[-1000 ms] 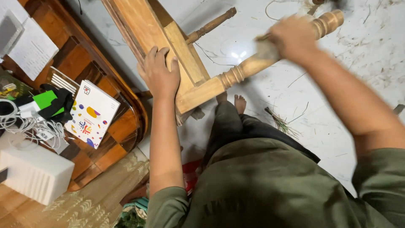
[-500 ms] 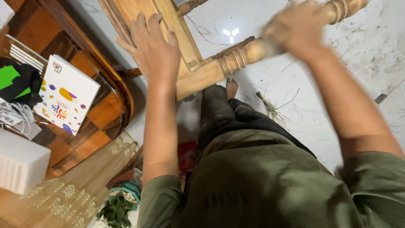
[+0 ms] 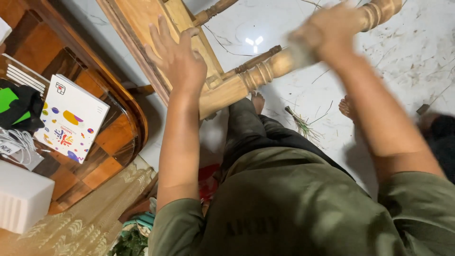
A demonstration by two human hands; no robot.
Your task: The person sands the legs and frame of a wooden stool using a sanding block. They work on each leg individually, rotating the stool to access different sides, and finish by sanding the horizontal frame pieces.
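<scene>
My left hand [image 3: 177, 59] lies flat, fingers spread wide, on the wooden furniture frame [image 3: 142, 28] at eleven o'clock. My right hand [image 3: 329, 31], blurred, wraps around its turned wooden leg [image 3: 265, 71] at one o'clock. A white patterned box [image 3: 71, 118] sits on the worktop [image 3: 118, 137] at nine o'clock.

Left hand [image 3: 177, 59] now spread flat, fingers splayed, higher on the wooden frame [image 3: 156, 33]. Right hand [image 3: 327, 31] shifted along the turned leg [image 3: 265, 71], blurred. Frame nearer the chest.
</scene>
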